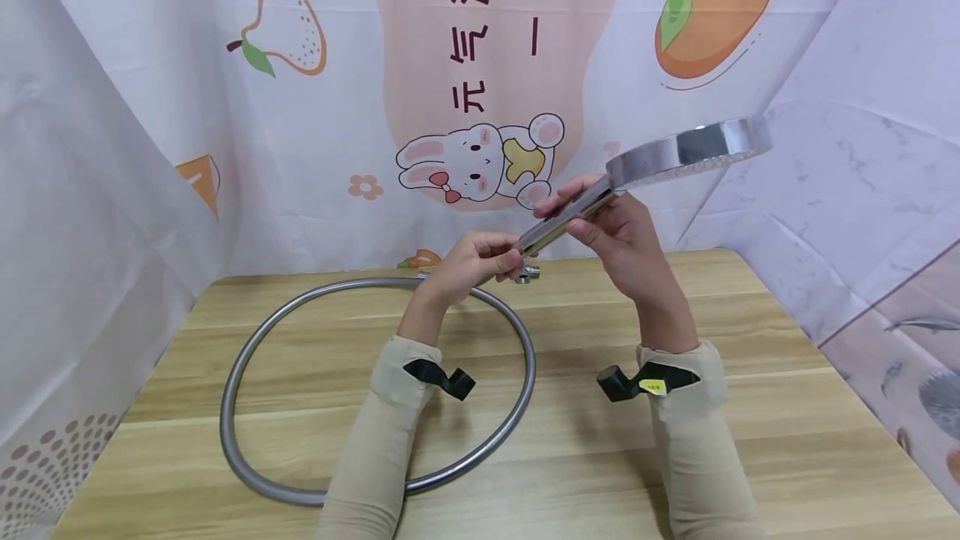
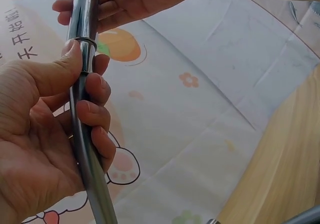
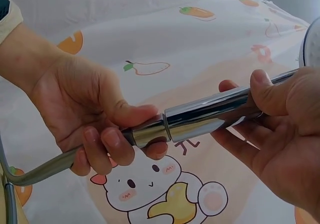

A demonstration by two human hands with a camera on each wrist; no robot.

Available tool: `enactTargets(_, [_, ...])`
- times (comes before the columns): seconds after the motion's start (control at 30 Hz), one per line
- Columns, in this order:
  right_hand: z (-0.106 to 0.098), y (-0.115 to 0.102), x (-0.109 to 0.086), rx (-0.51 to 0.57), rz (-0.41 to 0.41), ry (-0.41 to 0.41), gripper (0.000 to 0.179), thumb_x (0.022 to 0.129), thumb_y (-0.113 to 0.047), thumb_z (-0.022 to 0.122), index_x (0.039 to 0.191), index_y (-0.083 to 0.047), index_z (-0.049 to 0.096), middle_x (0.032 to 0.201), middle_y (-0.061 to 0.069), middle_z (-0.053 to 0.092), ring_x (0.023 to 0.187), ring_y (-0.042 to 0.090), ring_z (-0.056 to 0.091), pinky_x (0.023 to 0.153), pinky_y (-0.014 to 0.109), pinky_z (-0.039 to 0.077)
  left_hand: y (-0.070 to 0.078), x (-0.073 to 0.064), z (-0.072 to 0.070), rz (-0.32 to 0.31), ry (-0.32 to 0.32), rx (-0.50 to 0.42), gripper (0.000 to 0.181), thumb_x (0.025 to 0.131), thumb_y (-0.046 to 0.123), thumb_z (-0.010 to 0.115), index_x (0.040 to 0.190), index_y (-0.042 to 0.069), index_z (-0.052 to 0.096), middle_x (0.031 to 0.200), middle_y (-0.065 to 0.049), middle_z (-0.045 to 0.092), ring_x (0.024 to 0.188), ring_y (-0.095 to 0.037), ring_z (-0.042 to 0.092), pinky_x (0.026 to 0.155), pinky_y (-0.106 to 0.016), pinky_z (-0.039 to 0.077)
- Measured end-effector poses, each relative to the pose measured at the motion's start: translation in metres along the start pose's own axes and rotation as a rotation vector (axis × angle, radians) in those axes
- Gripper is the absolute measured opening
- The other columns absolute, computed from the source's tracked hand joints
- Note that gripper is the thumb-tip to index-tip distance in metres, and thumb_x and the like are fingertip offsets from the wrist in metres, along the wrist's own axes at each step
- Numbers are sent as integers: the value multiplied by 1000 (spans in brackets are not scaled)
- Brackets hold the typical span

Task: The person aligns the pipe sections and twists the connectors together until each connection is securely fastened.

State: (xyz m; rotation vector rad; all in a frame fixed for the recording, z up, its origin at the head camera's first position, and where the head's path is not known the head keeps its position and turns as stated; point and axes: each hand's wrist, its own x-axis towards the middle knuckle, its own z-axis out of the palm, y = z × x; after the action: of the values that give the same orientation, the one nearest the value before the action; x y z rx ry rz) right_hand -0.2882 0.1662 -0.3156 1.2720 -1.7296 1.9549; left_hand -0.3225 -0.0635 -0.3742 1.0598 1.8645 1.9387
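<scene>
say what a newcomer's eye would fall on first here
Likely the chrome shower head, raised by its handle in the right hand. Next comes the grey shower hose, its end gripped by the left hand at the handle's base and a loop lying on the wooden table. Behind hangs a curtain with a sideways cartoon rabbit.

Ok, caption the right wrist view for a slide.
Left hand holds hose end at shower handle gripped by right hand.

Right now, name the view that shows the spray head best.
The head view: it shows the spray head whole, nearly edge-on, beyond the right hand. The right wrist view catches only part, at its right edge; the left wrist view shows none, just the handle.
</scene>
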Motion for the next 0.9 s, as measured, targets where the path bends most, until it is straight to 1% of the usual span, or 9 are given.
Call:
enactTargets(0.13, [3, 0, 1, -13, -7, 26, 25, 97, 3, 59, 119, 13, 53, 109, 11, 75, 109, 21, 72, 96, 30, 56, -1, -1, -1, 14, 10, 30, 52, 94, 34, 64, 98, -17, 58, 76, 2, 60, 70, -12, 50, 65, -24, 43])
enactTargets(0.27, [5, 2, 2, -27, -23, 58, 24, 97, 4, 59, 117, 16, 53, 107, 11, 76, 109, 22, 73, 95, 30, 56, 0, -1, 0, 20, 51, 90, 49, 93, 36, 64, 99, -12, 63, 74, 2, 60, 70, -13, 50, 65, -24, 43])
enactTargets(0.37, [8, 2, 2, -38, -42, 82, 23, 97, 6, 59, 115, 18, 52, 106, 11, 76, 109, 23, 73, 97, 31, 56, 2, -1, 1, 28, 88, 143, 53, 89, 44, 63, 100, -7, 66, 74, -1, 59, 69, -13, 48, 65, -24, 42])
enactTargets(0.4, [9, 2, 3, -37, -48, 90, 23, 96, 6, 58, 114, 19, 52, 106, 11, 76, 109, 24, 73, 97, 32, 56, 3, -1, 1, 33, 100, 158, 55, 88, 47, 63, 101, -7, 66, 74, -3, 59, 68, -14, 48, 64, -24, 41])
enactTargets(0.5, [11, 2, 2, -38, -57, 115, 22, 97, 6, 58, 114, 19, 51, 106, 12, 75, 109, 25, 73, 99, 33, 56, 4, 0, 3, 40, 135, 192, 64, 85, 53, 62, 105, -7, 69, 74, -4, 58, 68, -13, 48, 63, -24, 40])
enactTargets(0.67, [13, 3, 2, -55, -56, 172, 19, 96, 9, 57, 113, 16, 54, 105, 11, 75, 106, 22, 73, 97, 31, 56, 4, 0, 4, 26, 182, 223, 74, 82, 57, 62, 119, -8, 69, 77, 0, 60, 68, -11, 49, 62, -23, 41])
enactTargets(0.77, [15, 3, 3, -64, -52, 202, 18, 94, 12, 58, 112, 15, 55, 104, 9, 75, 104, 21, 73, 96, 30, 56, 4, 1, 5, 16, 198, 237, 71, 84, 51, 62, 123, -8, 68, 78, 1, 60, 68, -11, 49, 62, -23, 41])
enactTargets(0.83, [16, 3, 4, -61, -49, 216, 18, 94, 11, 59, 111, 14, 55, 103, 9, 75, 103, 21, 73, 96, 30, 57, 4, 1, 5, 9, 209, 248, 61, 88, 43, 63, 124, -7, 68, 78, 0, 60, 67, -10, 50, 61, -22, 41])
enactTargets(0.9, [16, 3, 4, -63, -48, 226, 19, 93, 8, 61, 111, 13, 57, 102, 9, 75, 102, 21, 74, 95, 30, 57, 5, 1, 6, 3, 219, 256, 48, 94, 30, 63, 124, -7, 68, 78, -1, 60, 67, -11, 49, 60, -23, 40])
